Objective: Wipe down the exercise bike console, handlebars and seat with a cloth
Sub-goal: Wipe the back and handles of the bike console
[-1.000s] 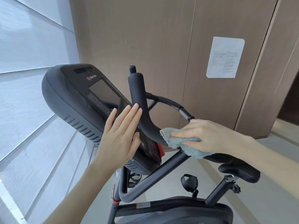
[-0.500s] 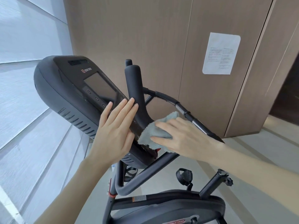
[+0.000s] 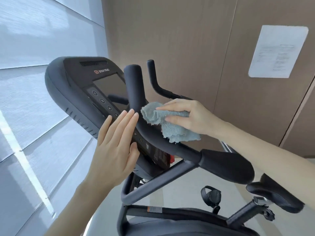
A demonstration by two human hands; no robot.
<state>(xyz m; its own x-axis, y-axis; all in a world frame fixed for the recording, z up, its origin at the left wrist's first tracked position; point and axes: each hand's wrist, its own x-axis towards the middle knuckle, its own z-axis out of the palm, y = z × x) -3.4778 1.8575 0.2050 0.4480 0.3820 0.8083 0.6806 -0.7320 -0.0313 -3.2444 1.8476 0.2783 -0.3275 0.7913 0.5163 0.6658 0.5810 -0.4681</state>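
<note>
Head view: at the far left a pale ribbed wall is seen, and beside it the black console of the exercise bike, tilted, with a dark screen and a column of round buttons. The left hand is laid flat against the lower face of the console, its fingers straight and pressed together, the thumb resting at the console's edge; nothing is held in it. Just to the right, the near handlebar is seen rising upright and then bending down toward a thick padded grip. A grey cloth is bunched on that bend, touching the bar, with one loose corner hanging below it. The cloth is gripped by the right hand, whose fingers are curled over the top of it while the thumb is tucked underneath. The far handlebar is seen behind the cloth, apart from it. Lower down a pedal is visible, and the black seat is found at the lower right. A white sheet of paper is stuck on the brown wall at the upper right; its print is too blurred to be read.
</note>
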